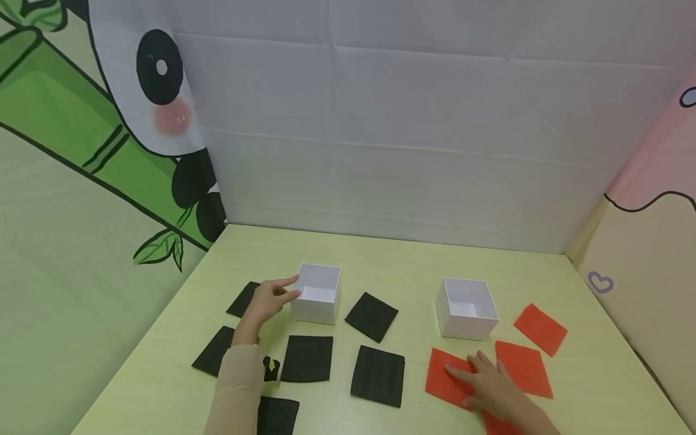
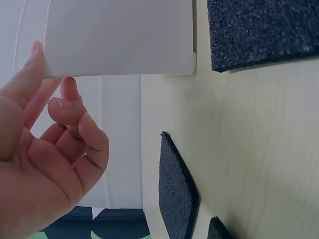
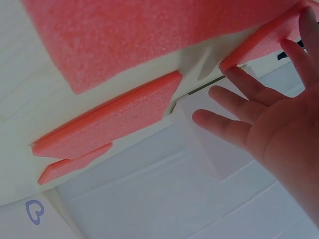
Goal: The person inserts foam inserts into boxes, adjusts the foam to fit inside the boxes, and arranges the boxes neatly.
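Observation:
My left hand (image 1: 267, 302) is at the left side of the left white box (image 1: 314, 312), its thumb and index finger pinching the rim. In the left wrist view, the thumb overlaps the box wall (image 2: 119, 40) while the other fingers curl loosely below. My right hand (image 1: 492, 386) is spread over a red foam square (image 1: 443, 377), with fingertips at its surface. Its fingers look mostly straight and apart in the right wrist view. Just beyond that hand stands the right white box (image 1: 469, 326), open at the top.
Several black foam squares (image 1: 307, 359) lie around the left box, some partly hidden by the left arm. More red foam squares (image 1: 524, 368) lie at the right. A small black thing with a yellow mark (image 1: 271, 368) is beside the left sleeve. A white cloth (image 1: 408, 151) hangs behind the table.

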The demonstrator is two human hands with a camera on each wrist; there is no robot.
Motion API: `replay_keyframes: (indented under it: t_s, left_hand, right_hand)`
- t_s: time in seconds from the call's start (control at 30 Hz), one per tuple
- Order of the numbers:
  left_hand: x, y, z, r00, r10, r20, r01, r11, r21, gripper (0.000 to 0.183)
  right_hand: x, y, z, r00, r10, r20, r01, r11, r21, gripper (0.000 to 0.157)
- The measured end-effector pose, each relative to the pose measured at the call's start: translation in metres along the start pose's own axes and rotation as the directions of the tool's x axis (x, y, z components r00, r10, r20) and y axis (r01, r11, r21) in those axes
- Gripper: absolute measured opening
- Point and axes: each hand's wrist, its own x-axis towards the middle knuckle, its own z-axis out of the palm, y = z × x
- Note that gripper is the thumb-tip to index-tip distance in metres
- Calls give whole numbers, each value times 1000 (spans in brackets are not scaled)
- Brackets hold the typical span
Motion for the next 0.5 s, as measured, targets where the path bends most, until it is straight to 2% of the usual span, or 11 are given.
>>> replay_keyframes:
  t_s: [0.17, 0.4, 0.5]
  left_hand:
    - [1, 0, 0, 1000, -5, -1, 5, 1000, 11, 47]
    - [1, -2, -1, 1000, 2, 0, -2, 1000, 15, 47]
    - [0, -2, -1, 1000, 13, 0, -13, 1000, 13, 47]
  right_hand:
    - [-1, -4, 0, 999, 7, -41, -8, 1000, -7, 59]
    - [-3, -9, 0, 991, -24, -134, 22, 1000, -17, 58]
    - [-4, -11, 0, 987, -9, -158, 16, 999, 39, 58]
